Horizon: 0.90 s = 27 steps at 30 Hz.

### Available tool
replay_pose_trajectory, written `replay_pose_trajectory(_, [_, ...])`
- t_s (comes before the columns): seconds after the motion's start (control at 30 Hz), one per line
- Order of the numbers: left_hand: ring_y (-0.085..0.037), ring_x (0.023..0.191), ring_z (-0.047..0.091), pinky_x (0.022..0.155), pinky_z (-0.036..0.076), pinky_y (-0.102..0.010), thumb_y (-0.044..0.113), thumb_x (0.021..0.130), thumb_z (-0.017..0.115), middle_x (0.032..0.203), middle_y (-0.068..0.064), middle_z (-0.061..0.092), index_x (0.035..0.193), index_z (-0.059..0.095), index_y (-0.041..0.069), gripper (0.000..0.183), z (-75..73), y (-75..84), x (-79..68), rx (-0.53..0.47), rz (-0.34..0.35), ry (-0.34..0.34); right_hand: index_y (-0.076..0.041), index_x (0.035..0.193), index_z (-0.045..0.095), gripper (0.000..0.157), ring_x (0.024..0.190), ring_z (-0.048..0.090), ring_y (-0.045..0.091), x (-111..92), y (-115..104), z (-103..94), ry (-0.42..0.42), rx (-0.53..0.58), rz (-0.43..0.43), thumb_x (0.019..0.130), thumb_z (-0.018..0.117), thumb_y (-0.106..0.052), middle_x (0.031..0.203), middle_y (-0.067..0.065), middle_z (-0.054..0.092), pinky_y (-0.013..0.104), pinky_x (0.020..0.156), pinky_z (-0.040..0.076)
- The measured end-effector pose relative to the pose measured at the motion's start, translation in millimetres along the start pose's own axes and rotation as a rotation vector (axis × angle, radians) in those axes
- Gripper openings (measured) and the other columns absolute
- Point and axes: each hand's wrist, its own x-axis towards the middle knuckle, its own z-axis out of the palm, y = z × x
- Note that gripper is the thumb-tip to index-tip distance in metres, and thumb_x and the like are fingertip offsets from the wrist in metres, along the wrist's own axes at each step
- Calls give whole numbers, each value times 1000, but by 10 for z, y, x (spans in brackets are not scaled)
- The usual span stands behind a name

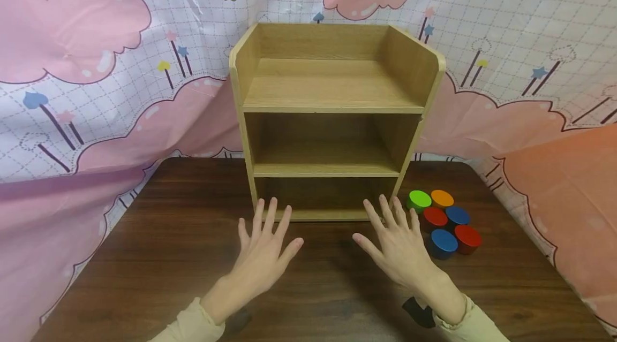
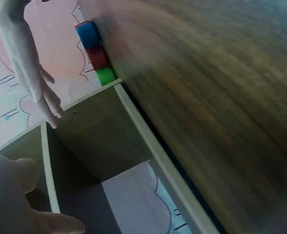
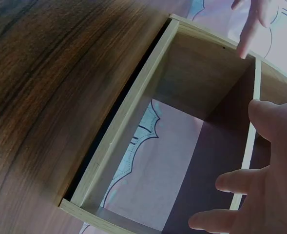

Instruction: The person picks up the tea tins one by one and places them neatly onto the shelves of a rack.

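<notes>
red, blue, green and orange glossy short cylinders (image 1: pixel 436 218) could scatter if the right hand (image 1: pixel 402 251), fingers spread and empty like those of the left hand (image 1: pixel 259 253), swept outward.

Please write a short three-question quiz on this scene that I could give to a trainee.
1. Count: In the head view, how many blocks stand on the table to the right of the shelf?
2. Multiple choice: Which of these colours appears on just one block?
A) red
B) blue
C) orange
3. True or false: Both the left hand and the right hand have their fingers spread and hold nothing.

Key:
1. Six.
2. C: there is a single orange block, but two red and two blue.
3. True.
</notes>
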Motion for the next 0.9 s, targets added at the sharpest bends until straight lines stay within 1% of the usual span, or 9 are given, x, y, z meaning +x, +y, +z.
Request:
replay_pose_trajectory(0.1, [-34, 151, -1, 108, 12, -72, 53, 99, 35, 163, -12, 7, 155, 19, 16, 69, -103, 22, 54, -14, 27, 50, -20, 151, 33, 74, 141, 30, 46, 8, -1, -18, -2, -4, -1, 91, 48, -60, 155, 21, 32, 70, 105, 27])
replay_pose_trajectory(0.2, [-31, 150, 7, 107, 18, -66, 49, 100, 37, 163, -11, 11, 154, 22, 12, 68, -264, 51, 173, -6, 86, 169, -20, 151, 33, 73, 141, 31, 46, 12, -2, -46, -12, 0, 5, 92, 48, -60, 155, 21, 31, 70, 105, 27])
replay_pose_trajectory(0.37, [-31, 149, 12, 104, 21, -62, 40, 98, 46, 162, -12, 15, 152, 28, 8, 65, -636, 86, 483, 41, 195, 410, -19, 151, 34, 72, 140, 32, 46, 8, 3, -88, -26, 2, 10, 93, 47, -59, 155, 21, 31, 69, 105, 28])
replay_pose_trajectory(0.43, [-32, 149, 12, 105, 21, -62, 37, 97, 48, 162, -12, 15, 151, 29, 8, 65, -798, 94, 630, 68, 223, 485, -18, 151, 35, 72, 140, 32, 46, 4, 11, -101, -26, 1, 10, 93, 46, -59, 155, 21, 32, 69, 104, 29])
replay_pose_trajectory(0.5, [-33, 149, 11, 105, 21, -62, 37, 96, 49, 162, -12, 16, 151, 29, 9, 65, -947, 102, 775, 94, 234, 536, -18, 150, 36, 71, 139, 33, 46, -4, 24, -113, -28, -3, 11, 93, 46, -59, 154, 21, 33, 69, 103, 30])
replay_pose_trajectory(0.6, [-33, 149, 11, 104, 21, -62, 38, 96, 48, 162, -12, 17, 151, 30, 9, 64, -1123, 101, 962, 114, 216, 569, -17, 150, 36, 71, 139, 33, 46, -10, 48, -140, -42, -3, 19, 94, 45, -59, 153, 21, 35, 69, 102, 31])
replay_pose_trajectory(0.67, [-31, 150, 10, 104, 21, -62, 39, 97, 47, 162, -12, 17, 151, 29, 10, 64, -1197, 91, 1054, 112, 186, 560, -16, 150, 36, 71, 139, 33, 46, -12, 72, -158, -55, -4, 24, 94, 44, -59, 152, 21, 37, 69, 102, 31])
replay_pose_trajectory(0.8, [-28, 151, 12, 102, 23, -63, 40, 98, 45, 161, -10, 20, 152, 27, 11, 64, -1250, 65, 1145, 92, 137, 505, -16, 150, 36, 70, 137, 35, 47, -17, 163, -203, -79, 1, 43, 95, 42, -59, 151, 22, 39, 68, 102, 32])
replay_pose_trajectory(0.9, [-28, 149, 17, 100, 28, -61, 40, 98, 45, 159, -11, 27, 152, 27, 11, 64, -1253, 53, 1166, 101, 136, 488, -13, 149, 38, 69, 134, 39, 47, -15, 289, -244, -85, 1, 54, 95, 46, -56, 149, 24, 40, 67, 100, 35])
